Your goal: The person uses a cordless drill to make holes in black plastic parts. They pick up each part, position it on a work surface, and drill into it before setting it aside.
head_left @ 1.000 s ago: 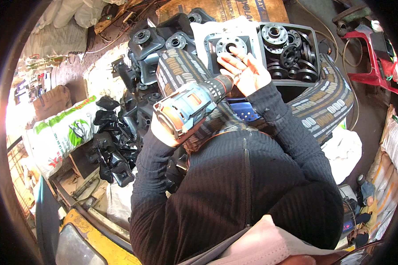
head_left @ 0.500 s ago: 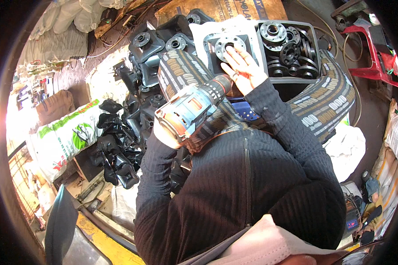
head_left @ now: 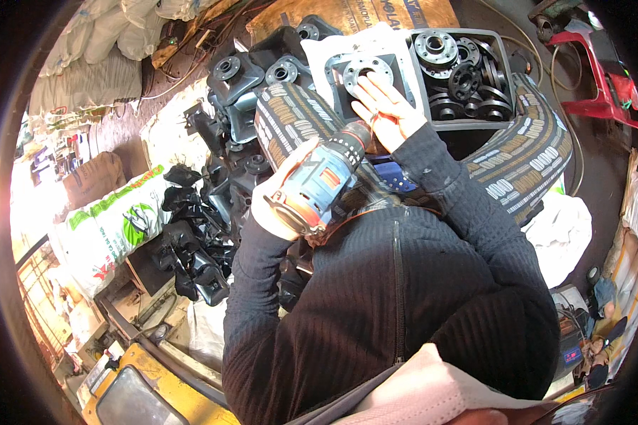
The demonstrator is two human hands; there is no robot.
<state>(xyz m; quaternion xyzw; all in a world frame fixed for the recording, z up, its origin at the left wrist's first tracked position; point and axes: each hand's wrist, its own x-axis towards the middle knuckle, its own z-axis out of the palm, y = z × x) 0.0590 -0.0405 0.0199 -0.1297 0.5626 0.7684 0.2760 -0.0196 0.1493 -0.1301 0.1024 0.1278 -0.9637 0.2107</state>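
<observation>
My left hand (head_left: 278, 202) is wrapped round a blue and orange cordless drill (head_left: 319, 180), whose dark chuck points up and right toward my other hand. My right hand (head_left: 388, 113) lies with its fingers stretched out, their tips over a round metal flange (head_left: 361, 69) with a ring of holes. That flange sits in a dark square moulded part (head_left: 339, 105) resting on white cloth (head_left: 317, 53). Whether anything small lies in the right palm cannot be made out. The drill's tip is close to the right thumb, and its very end is hard to see.
A grey bin (head_left: 505, 57) of loose metal flanges stands right of the cloth. Black moulded parts (head_left: 241, 99) pile up on the left. Patterned cushioned arms (head_left: 532, 163) flank my lap. A red plastic stool (head_left: 588, 78) and a white printed sack (head_left: 113, 227) stand farther out.
The drill has rolled and shifted slightly right, and more of my left hand shows along its side. My right hand has barely moved. The whole view has turned a little.
</observation>
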